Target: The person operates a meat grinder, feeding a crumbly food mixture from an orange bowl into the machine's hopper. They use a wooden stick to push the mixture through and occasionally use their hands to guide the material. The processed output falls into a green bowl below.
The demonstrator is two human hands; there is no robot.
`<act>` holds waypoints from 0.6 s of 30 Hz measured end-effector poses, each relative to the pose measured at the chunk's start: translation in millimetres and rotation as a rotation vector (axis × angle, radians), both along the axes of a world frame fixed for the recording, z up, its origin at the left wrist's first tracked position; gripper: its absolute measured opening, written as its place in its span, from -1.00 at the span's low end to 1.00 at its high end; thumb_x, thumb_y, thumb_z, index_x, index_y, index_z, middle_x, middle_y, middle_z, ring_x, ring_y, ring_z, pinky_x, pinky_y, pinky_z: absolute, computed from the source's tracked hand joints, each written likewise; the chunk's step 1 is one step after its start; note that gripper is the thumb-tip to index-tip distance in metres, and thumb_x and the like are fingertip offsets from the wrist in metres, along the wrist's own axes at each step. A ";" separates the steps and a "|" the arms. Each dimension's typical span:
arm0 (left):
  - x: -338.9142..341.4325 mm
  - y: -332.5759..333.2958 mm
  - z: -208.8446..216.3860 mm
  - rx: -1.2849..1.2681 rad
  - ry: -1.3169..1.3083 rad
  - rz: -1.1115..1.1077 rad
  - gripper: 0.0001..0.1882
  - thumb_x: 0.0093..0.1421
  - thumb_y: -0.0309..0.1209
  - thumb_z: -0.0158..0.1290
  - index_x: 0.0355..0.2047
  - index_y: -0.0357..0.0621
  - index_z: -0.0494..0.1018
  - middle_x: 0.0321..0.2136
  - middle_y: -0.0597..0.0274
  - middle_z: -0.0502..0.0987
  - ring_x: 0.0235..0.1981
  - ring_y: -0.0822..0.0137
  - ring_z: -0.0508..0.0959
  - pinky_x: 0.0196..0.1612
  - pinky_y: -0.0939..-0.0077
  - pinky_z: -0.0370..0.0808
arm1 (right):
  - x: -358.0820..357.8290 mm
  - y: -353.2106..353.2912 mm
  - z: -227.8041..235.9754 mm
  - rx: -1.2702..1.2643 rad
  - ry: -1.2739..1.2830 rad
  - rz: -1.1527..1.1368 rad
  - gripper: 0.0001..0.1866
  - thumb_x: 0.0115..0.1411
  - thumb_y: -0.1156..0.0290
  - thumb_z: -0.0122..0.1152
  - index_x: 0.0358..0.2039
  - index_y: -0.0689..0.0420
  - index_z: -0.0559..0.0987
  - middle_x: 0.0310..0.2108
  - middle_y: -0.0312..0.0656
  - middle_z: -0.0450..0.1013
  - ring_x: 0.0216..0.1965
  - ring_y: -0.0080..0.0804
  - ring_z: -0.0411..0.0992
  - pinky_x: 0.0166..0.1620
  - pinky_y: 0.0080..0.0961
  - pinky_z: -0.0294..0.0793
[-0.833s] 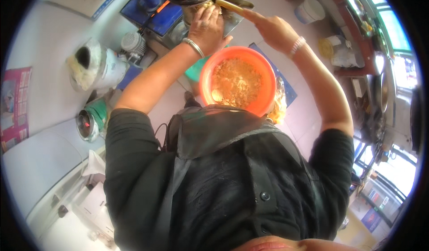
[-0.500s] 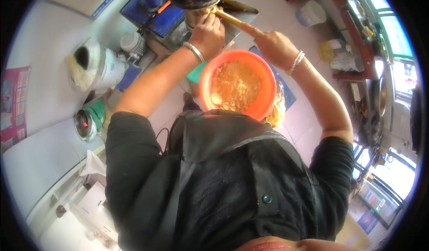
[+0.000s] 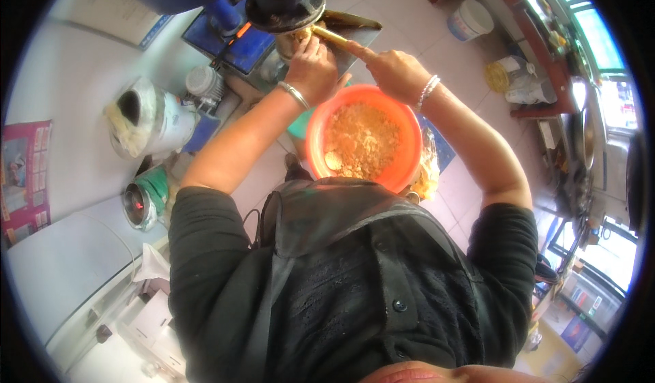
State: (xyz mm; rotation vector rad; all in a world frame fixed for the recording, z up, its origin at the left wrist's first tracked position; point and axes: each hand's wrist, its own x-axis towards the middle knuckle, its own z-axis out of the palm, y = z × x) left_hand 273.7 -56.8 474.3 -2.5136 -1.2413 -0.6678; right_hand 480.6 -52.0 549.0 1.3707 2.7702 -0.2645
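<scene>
Upper centre of frame: right hand (image 3: pixel 394 75) gripping yellowish stick (image 3: pixel 331 37); left hand (image 3: pixel 314 71) below black machine flange (image 3: pixel 286 13), closure unclear.

Slim yellowish stick-like tool (image 3: pixel 332 37) in your right hand (image 3: pixel 397 75), slanting up-left, far end just below black flanged machine head (image 3: pixel 285 12). Pale yellow lump (image 3: pixel 304 34) at your left hand (image 3: pixel 312 70), under same head, partly hidden; tool's end close by, contact unclear.
</scene>
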 end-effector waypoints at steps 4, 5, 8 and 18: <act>1.0 0.5 0.9 0.021 0.024 0.001 -0.38 0.00 -0.07 0.26 -0.21 -0.49 0.49 -0.18 -0.26 0.52 0.00 -0.17 0.47 0.15 0.07 0.38 | -6.1 1.8 -2.4 0.018 0.005 -0.011 -0.24 0.18 0.55 0.00 0.41 -0.13 0.14 -0.52 -0.03 0.53 -0.49 -0.06 0.55 -0.42 -0.17 0.51; 1.7 0.0 1.8 -0.015 0.028 0.005 -0.37 0.01 -0.07 0.26 -0.20 -0.50 0.48 -0.17 -0.27 0.52 0.01 -0.17 0.47 0.16 0.07 0.37 | -7.6 1.9 -3.3 0.023 0.006 -0.017 -0.24 0.18 0.55 0.00 0.41 -0.13 0.13 -0.52 -0.03 0.53 -0.49 -0.06 0.55 -0.42 -0.17 0.50; 1.8 0.9 5.8 -0.069 0.036 0.015 -0.36 0.02 -0.07 0.25 -0.17 -0.52 0.47 -0.14 -0.29 0.51 0.03 -0.17 0.46 0.16 0.07 0.37 | -10.0 4.0 -12.3 0.074 0.004 -0.014 -0.24 0.19 0.53 0.01 0.41 -0.13 0.12 -0.51 -0.05 0.54 -0.49 -0.07 0.55 -0.43 -0.18 0.51; 1.0 -2.9 7.1 -0.179 0.085 0.058 -0.25 0.10 0.00 0.18 -0.05 -0.61 0.42 0.01 -0.40 0.45 0.15 -0.21 0.40 0.28 0.04 0.24 | 4.4 6.3 2.0 -0.083 0.069 -0.165 -0.25 0.20 0.56 0.00 0.40 -0.15 0.15 -0.50 0.03 0.53 -0.45 -0.01 0.56 -0.38 -0.11 0.50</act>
